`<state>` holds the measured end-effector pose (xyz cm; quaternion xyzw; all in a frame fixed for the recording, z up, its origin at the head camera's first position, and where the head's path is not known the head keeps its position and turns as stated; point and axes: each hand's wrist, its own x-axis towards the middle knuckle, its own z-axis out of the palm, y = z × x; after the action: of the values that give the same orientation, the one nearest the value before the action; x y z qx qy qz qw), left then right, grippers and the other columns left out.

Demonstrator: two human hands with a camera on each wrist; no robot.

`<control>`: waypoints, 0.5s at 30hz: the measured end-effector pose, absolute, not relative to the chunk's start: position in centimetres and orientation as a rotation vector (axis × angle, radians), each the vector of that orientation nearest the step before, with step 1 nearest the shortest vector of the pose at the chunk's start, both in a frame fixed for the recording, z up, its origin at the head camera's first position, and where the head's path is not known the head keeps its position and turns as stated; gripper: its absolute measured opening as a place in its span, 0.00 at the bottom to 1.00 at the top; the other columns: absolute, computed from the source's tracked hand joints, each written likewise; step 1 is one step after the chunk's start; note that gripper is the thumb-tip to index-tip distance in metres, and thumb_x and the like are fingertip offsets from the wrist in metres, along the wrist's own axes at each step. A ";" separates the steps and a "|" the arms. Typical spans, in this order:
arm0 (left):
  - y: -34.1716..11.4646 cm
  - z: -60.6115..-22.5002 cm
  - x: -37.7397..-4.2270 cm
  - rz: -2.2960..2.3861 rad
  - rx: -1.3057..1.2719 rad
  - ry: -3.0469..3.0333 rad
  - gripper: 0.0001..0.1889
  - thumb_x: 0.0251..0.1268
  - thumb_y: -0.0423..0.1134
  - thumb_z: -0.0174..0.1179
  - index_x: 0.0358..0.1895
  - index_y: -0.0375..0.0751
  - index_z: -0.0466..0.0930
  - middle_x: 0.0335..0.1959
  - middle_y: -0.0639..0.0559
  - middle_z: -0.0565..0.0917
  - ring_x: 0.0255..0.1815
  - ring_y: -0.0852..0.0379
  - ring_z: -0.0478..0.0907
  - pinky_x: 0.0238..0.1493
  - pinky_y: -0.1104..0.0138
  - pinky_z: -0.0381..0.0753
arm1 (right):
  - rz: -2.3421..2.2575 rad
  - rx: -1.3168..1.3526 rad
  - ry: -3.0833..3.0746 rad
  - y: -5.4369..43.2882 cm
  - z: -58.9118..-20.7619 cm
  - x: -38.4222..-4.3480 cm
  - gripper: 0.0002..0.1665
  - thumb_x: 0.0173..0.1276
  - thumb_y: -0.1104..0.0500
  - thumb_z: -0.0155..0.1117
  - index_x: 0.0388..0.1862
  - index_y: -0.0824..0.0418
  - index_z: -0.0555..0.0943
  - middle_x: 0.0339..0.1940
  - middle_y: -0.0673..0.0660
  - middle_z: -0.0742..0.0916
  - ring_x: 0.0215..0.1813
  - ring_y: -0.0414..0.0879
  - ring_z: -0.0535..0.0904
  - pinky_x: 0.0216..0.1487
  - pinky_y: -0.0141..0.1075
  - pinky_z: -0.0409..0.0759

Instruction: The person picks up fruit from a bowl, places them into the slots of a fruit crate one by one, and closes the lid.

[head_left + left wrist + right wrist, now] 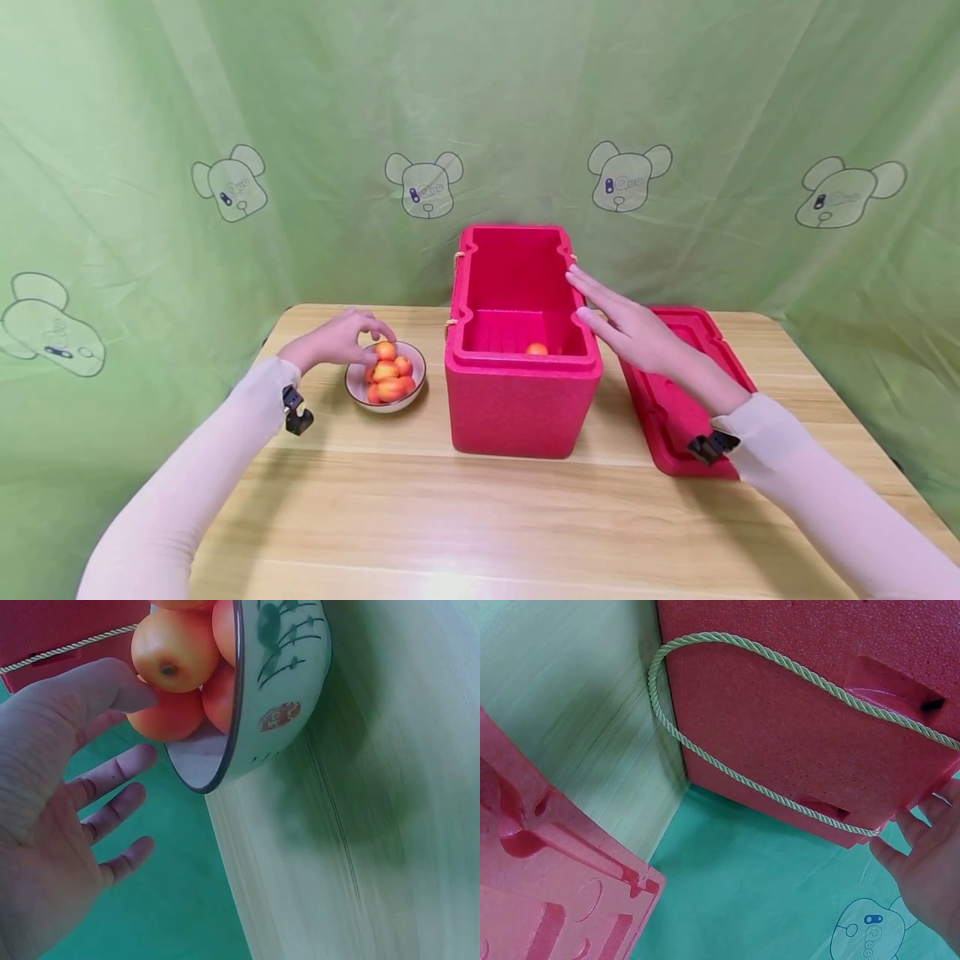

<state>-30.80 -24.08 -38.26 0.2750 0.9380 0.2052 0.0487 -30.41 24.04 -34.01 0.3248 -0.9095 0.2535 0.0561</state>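
Loading step, I judge: toward table's (337,525) back-left corner, left hand (341,340) curves over top fruit (386,351), pinch unclear; right hand (636,332), fingers spread, at box (521,412) rim. Next needs firm grip.

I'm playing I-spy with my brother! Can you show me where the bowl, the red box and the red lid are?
Bowl (279,705): left wrist view, on its patterned outer wall.
Red box (517,412): head view, on its front wall.
Red lid (672,407): head view, on its flat middle area.
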 end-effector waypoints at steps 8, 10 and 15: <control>-24.2 -38.3 -30.9 0.587 0.774 2.859 0.20 0.53 0.30 0.69 0.51 0.48 0.87 0.54 0.40 0.82 0.59 0.39 0.71 0.60 0.46 0.71 | 0.774 0.975 -2.770 24.1 -34.1 -30.5 0.39 0.80 0.42 0.51 0.84 0.39 0.50 0.86 0.44 0.53 0.85 0.51 0.52 0.72 0.62 0.68; -24.2 -38.3 -30.9 0.578 0.769 2.864 0.19 0.52 0.30 0.70 0.50 0.48 0.88 0.53 0.40 0.82 0.58 0.39 0.71 0.59 0.47 0.71 | 0.777 0.970 -2.772 24.1 -34.1 -30.5 0.39 0.80 0.42 0.51 0.84 0.37 0.49 0.86 0.43 0.53 0.85 0.50 0.52 0.72 0.62 0.69; -24.4 -38.4 -30.8 0.583 0.759 2.871 0.18 0.53 0.30 0.72 0.49 0.47 0.88 0.51 0.41 0.82 0.58 0.37 0.71 0.59 0.47 0.71 | 0.781 0.975 -2.769 24.1 -34.1 -30.5 0.39 0.80 0.42 0.50 0.83 0.33 0.48 0.86 0.43 0.53 0.85 0.50 0.52 0.72 0.62 0.69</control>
<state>-30.79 -24.37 -38.36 0.2503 0.9471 0.1922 0.0576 -30.51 24.12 -34.12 0.3204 -0.9103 0.2568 0.0521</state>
